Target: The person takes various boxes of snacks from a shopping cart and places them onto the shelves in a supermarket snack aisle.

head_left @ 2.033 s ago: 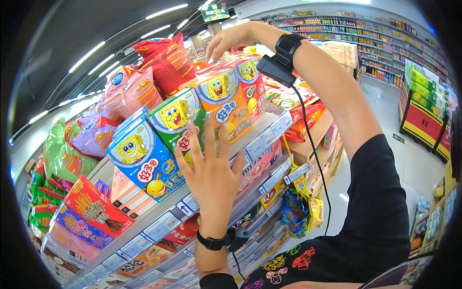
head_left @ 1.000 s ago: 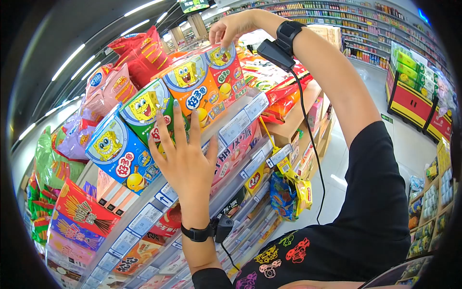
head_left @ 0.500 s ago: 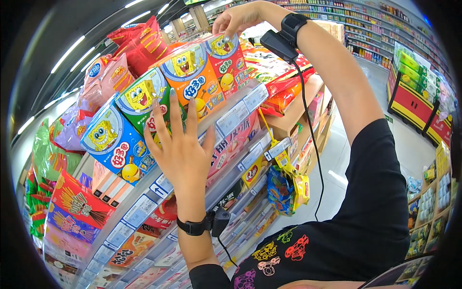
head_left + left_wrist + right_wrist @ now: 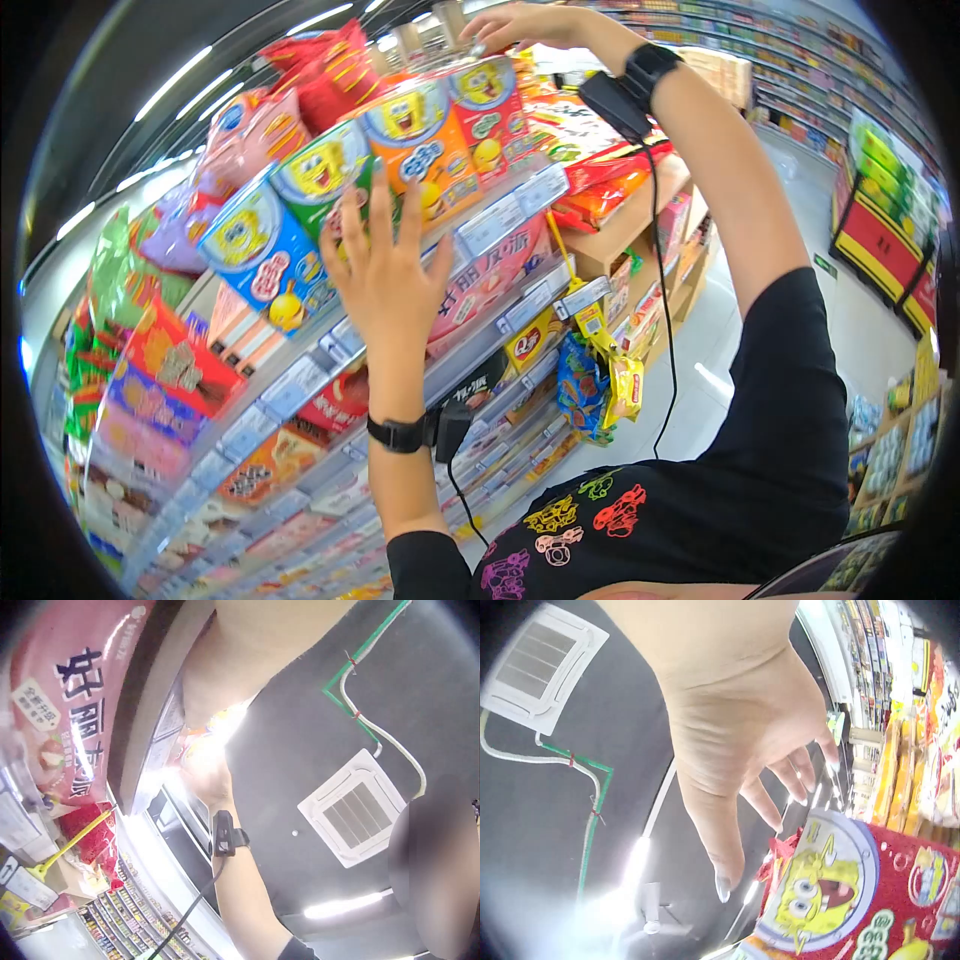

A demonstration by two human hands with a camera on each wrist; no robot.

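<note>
Four cartoon boxes stand in a row on the top shelf: blue [image 4: 262, 255], green [image 4: 325, 180], orange [image 4: 415, 145] and red [image 4: 487, 110]. My left hand [image 4: 385, 285] has its fingers spread in front of the green and orange boxes; whether they touch is unclear. Above the red box is my right hand [image 4: 535, 25]. In the right wrist view, that hand [image 4: 742, 727] has loosely extended fingers and holds nothing, with the red box [image 4: 900, 877] just beyond the fingertips. The left wrist view shows my right hand [image 4: 210, 780] in glare.
Bagged snacks [image 4: 345, 75] stand behind the boxes at the left. Price labels [image 4: 490, 225] line the shelf edge, with pink packs [image 4: 490, 290] below. Small bags [image 4: 600, 390] hang at the shelf's end. Flat red packets [image 4: 605, 190] lie at the right. A display stand [image 4: 885, 240] is across the aisle.
My right hand has lifted from the red box's top edge, its fingers now straighter. My left hand stays spread before the boxes. The head view has shifted slightly.
</note>
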